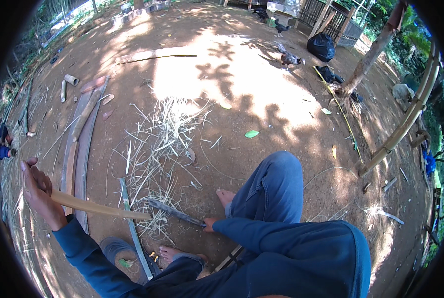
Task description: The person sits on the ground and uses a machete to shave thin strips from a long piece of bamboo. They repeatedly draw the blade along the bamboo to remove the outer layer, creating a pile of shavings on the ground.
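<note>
A: Beginning from the left, what do our hands do?

B: Our left hand (44, 196) is raised, with fingers pointing upward. One end of the pale strip (100, 206), perhaps of bamboo, is at its palm; how firmly we grip it, we cannot tell. The strip slants from there toward the right hand.

A: And between the hands?

B: Beyond the strip there is a long dark board (86, 149). Next, a greenish strip (132, 226) lies on the ground, and a loose heap of shavings (170, 126) spreads forward from both hands.

A: Further to the right?

B: Our right hand (210, 224) is closed around the handle of a knife (176, 213). Its blade points left, near the free end of the pale strip; whether they touch, we cannot tell.

A: How much is done?

B: By the heap, we judge that much shaving is already made. The pale strip seems rather smooth, but it is not yet laid down. What remains to cut, we cannot say.
</note>
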Action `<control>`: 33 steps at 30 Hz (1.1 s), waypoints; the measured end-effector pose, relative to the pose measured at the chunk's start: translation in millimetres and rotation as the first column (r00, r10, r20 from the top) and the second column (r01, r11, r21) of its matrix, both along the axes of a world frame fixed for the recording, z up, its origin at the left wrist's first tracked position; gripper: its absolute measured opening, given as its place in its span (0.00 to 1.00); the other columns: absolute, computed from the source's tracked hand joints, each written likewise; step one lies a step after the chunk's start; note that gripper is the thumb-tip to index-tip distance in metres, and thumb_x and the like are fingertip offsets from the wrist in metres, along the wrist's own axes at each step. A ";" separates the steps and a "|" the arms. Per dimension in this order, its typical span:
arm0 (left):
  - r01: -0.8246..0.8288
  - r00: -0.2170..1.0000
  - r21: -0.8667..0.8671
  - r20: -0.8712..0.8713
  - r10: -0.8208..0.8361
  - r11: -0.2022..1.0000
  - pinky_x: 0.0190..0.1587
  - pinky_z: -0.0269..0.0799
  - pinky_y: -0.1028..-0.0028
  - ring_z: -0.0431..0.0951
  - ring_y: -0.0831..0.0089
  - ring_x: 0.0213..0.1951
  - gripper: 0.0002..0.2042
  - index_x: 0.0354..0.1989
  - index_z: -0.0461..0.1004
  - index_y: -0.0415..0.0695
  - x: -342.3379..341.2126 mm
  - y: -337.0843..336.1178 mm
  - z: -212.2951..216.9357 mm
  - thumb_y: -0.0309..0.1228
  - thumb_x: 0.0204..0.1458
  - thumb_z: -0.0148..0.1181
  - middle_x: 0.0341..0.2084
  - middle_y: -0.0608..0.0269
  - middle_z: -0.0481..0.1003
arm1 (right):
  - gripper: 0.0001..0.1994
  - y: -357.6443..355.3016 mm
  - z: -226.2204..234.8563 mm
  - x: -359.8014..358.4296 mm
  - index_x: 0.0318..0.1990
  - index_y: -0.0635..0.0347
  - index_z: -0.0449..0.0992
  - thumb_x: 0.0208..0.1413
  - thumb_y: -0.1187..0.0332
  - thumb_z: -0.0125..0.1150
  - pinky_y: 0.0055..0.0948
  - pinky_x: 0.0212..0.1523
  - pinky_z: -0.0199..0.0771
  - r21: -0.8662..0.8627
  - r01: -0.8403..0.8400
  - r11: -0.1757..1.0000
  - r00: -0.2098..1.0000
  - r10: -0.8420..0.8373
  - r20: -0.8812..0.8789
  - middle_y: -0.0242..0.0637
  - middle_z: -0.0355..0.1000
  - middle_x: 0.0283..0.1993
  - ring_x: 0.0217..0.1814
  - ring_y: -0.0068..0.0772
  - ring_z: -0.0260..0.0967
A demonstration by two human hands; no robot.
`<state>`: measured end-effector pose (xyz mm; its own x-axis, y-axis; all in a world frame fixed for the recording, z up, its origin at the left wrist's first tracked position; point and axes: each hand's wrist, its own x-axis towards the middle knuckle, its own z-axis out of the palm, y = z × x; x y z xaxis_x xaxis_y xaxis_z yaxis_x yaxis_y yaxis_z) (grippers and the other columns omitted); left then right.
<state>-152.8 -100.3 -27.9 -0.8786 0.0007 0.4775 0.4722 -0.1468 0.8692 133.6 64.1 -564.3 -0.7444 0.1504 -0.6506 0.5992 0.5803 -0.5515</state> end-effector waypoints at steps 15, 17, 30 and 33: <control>-0.017 1.000 0.012 -0.022 0.017 1.000 0.16 0.37 0.81 0.45 0.90 0.14 0.18 0.38 0.70 0.40 -1.7 -8.5 -1.2 0.45 0.61 0.45 0.13 0.77 0.50 | 0.20 0.2 4.5 0.7 0.44 0.62 0.73 0.43 0.60 0.60 0.43 0.46 0.69 -0.018 -0.011 1.000 1.000 0.011 -0.019 0.52 0.72 0.43 0.46 0.52 0.71; -0.005 1.000 0.007 -0.017 0.005 1.000 0.16 0.38 0.82 0.45 0.90 0.14 0.18 0.39 0.70 0.40 -5.3 -12.2 -2.0 0.45 0.61 0.45 0.13 0.77 0.50 | 0.21 -0.5 4.0 -1.7 0.43 0.62 0.73 0.42 0.58 0.61 0.42 0.47 0.69 -0.041 -0.005 0.999 0.999 0.006 0.037 0.52 0.72 0.43 0.47 0.51 0.70; -0.007 1.000 0.005 -0.022 0.007 1.000 0.16 0.37 0.81 0.45 0.90 0.14 0.17 0.39 0.70 0.40 -6.7 -11.3 -3.3 0.44 0.61 0.46 0.13 0.77 0.50 | 0.20 -4.0 0.5 -0.9 0.42 0.59 0.73 0.42 0.58 0.61 0.42 0.45 0.69 -0.019 0.004 1.000 1.000 -0.004 -0.009 0.51 0.73 0.41 0.45 0.51 0.71; -0.009 1.000 0.001 -0.028 0.009 1.000 0.16 0.37 0.81 0.45 0.90 0.14 0.17 0.39 0.70 0.40 -6.4 -11.1 -1.9 0.44 0.61 0.46 0.13 0.77 0.50 | 0.20 -4.6 3.5 -2.1 0.42 0.60 0.73 0.42 0.58 0.62 0.42 0.45 0.70 -0.021 0.002 1.000 1.000 -0.002 0.005 0.51 0.73 0.42 0.45 0.51 0.71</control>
